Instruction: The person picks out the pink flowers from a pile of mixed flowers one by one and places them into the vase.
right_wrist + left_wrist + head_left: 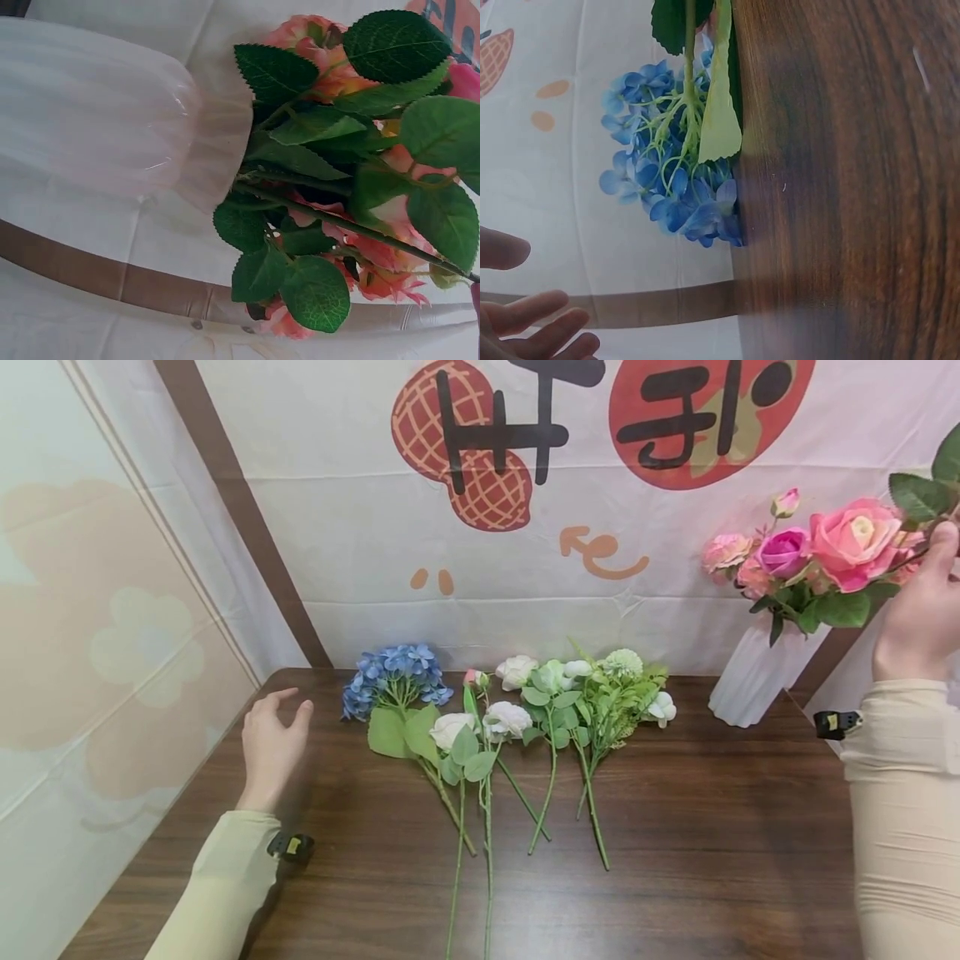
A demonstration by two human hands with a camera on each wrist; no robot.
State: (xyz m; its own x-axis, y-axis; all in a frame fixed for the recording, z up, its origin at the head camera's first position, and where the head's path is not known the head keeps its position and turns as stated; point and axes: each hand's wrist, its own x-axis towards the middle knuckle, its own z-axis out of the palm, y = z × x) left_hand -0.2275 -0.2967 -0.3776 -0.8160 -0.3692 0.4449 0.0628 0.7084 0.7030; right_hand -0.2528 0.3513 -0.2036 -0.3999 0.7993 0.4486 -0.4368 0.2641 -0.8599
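Note:
At the right edge of the head view, my right hand (918,602) pinches a leafy flower stem (375,236) between thumb and fingers. In the right wrist view that stem runs down to the mouth of the white vase (97,105); its bloom cannot be made out. Pink artificial roses (855,543) and a purple-pink rose (783,553) fill the vase. My left hand (273,747) hovers over the table's left side, fingers loosely bent and holding nothing. To its right, apart from it, lies a blue hydrangea (397,677) with broad green leaves.
On the brown wooden table (675,893) lie white roses (507,721), a pink bud (476,678), a pale green pompom flower (622,663) and a green leafy sprig (611,697), stems pointing toward me. A printed white cloth (337,510) hangs behind the table.

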